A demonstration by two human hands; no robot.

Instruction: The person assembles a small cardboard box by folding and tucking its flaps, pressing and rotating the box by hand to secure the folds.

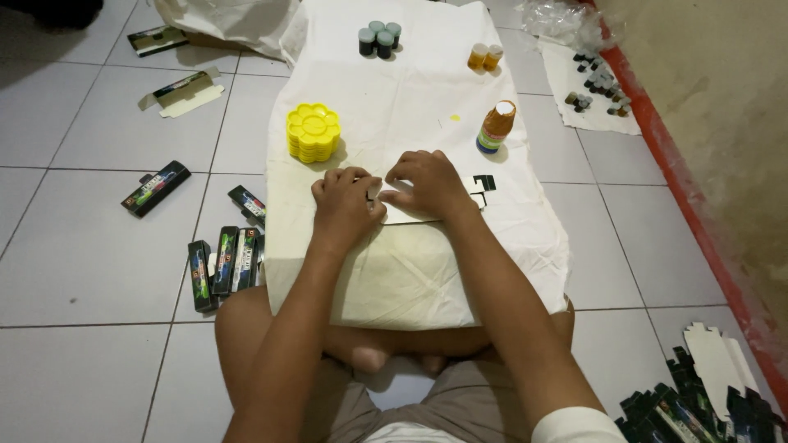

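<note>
I sit cross-legged on a tiled floor with a white cloth spread in front of me. My left hand and my right hand press down side by side on a flat, unfolded white cardboard box blank with black end flaps, lying on the cloth. Fingers of both hands are curled over the card's near fold. Most of the card is hidden under my hands.
On the cloth stand a stack of yellow flower-shaped palettes, an orange-capped bottle, dark-lidded jars and two orange jars. Dark folded boxes lie at left, flat blanks at lower right, and a wall at right.
</note>
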